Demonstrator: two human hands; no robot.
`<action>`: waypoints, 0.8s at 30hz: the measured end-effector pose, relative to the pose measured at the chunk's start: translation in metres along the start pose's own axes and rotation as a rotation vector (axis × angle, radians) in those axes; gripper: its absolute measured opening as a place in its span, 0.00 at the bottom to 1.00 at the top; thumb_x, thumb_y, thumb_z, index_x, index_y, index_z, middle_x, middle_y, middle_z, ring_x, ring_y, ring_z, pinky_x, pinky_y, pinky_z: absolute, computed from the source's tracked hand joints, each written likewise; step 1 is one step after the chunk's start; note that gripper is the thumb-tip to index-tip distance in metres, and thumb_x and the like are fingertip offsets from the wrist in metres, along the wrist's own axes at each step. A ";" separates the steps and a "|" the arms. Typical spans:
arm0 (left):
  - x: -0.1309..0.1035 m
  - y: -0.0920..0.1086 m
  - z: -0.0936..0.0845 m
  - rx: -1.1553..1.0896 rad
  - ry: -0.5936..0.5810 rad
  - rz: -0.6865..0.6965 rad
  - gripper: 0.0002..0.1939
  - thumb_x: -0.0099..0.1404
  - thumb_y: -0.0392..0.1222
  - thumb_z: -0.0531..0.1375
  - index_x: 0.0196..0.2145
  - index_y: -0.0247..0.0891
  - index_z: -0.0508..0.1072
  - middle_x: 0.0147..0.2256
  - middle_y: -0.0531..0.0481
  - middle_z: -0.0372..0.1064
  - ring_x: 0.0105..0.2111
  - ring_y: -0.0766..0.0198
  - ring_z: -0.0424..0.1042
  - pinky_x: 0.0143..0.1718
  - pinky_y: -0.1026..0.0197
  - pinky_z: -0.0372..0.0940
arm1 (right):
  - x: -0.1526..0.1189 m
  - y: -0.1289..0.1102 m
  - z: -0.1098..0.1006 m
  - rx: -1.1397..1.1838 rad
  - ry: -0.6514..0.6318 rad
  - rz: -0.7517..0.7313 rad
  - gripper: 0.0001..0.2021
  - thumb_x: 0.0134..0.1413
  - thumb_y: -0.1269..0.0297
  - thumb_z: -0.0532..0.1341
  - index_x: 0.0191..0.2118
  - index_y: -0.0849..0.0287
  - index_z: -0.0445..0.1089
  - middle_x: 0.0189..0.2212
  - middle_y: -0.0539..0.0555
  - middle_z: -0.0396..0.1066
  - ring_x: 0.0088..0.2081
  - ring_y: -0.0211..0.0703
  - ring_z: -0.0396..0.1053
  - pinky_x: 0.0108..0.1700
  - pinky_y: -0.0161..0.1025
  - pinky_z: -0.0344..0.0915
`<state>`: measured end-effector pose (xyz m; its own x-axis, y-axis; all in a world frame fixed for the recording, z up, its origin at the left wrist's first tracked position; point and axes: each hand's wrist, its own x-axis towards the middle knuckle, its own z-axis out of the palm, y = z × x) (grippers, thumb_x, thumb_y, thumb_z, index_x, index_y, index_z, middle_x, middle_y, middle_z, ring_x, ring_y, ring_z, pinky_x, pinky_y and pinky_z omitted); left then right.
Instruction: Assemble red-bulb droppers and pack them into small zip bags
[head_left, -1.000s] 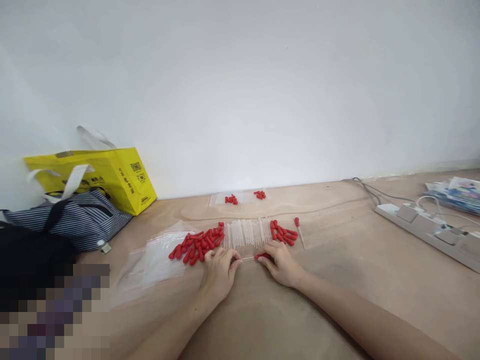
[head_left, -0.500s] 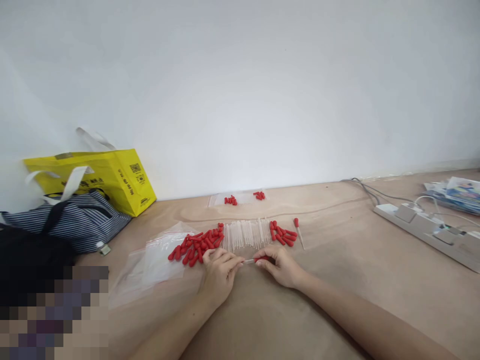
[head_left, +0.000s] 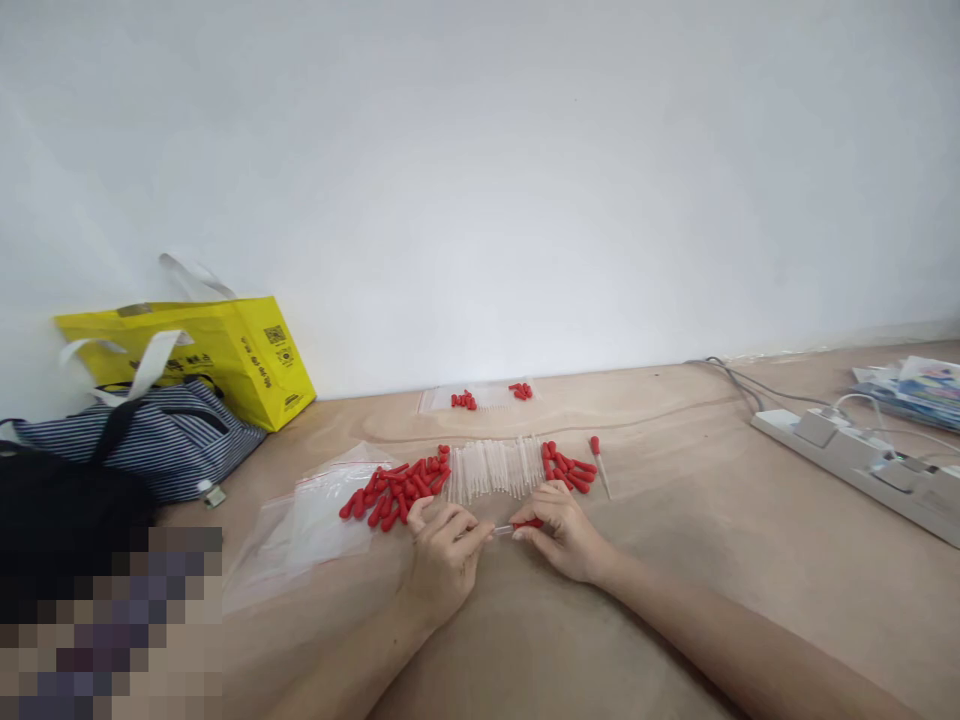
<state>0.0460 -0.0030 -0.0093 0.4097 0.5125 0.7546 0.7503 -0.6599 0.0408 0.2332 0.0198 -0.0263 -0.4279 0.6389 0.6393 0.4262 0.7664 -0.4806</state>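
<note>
My left hand (head_left: 448, 555) pinches the left end of a thin clear tube (head_left: 504, 530). At the tube's right end my right hand (head_left: 561, 530) is closed on a red rubber bulb (head_left: 529, 523); whether tube and bulb are joined is hidden by the fingers. Just beyond the hands lies a row of clear tubes (head_left: 491, 468), with a large pile of red bulbs (head_left: 394, 492) to its left and a smaller pile of red bulbs (head_left: 568, 467) to its right. One dropper with a red bulb (head_left: 601, 465) lies apart at the right.
Clear plastic bags (head_left: 330, 505) lie left of the large pile. Near the wall is another bag (head_left: 493, 394) with red bulbs. A yellow bag (head_left: 277, 350) and a striped bag (head_left: 180, 440) stand left; a power strip (head_left: 862, 470) lies right.
My left hand has tilted slightly, its fingertips now a little further right and lower on the tube. The tube and red bulb between my hands have shifted slightly down. The view has moved slightly.
</note>
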 end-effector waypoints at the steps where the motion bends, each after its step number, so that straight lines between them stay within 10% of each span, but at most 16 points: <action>1: 0.000 0.000 0.000 0.011 0.004 0.010 0.13 0.61 0.34 0.49 0.27 0.42 0.72 0.19 0.55 0.65 0.24 0.67 0.63 0.43 0.50 0.45 | 0.000 0.000 0.000 -0.029 0.010 -0.035 0.05 0.52 0.66 0.56 0.28 0.59 0.68 0.23 0.50 0.68 0.28 0.37 0.61 0.36 0.40 0.53; 9: 0.001 0.004 0.000 0.053 0.006 0.046 0.15 0.60 0.31 0.48 0.26 0.40 0.72 0.18 0.57 0.64 0.20 0.71 0.62 0.51 0.46 0.42 | -0.002 -0.002 0.001 -0.139 0.082 -0.206 0.03 0.53 0.69 0.56 0.31 0.58 0.66 0.23 0.49 0.69 0.28 0.36 0.62 0.41 0.43 0.53; 24: 0.004 0.003 0.001 0.019 0.015 0.048 0.13 0.62 0.34 0.49 0.28 0.41 0.72 0.19 0.57 0.65 0.19 0.72 0.63 0.52 0.45 0.43 | 0.000 -0.004 0.000 0.051 0.002 -0.031 0.06 0.53 0.65 0.55 0.34 0.58 0.67 0.25 0.52 0.70 0.29 0.39 0.64 0.32 0.36 0.59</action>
<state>0.0508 -0.0023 -0.0072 0.4375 0.4722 0.7653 0.7401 -0.6724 -0.0081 0.2315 0.0173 -0.0243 -0.4386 0.6148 0.6555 0.3713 0.7882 -0.4907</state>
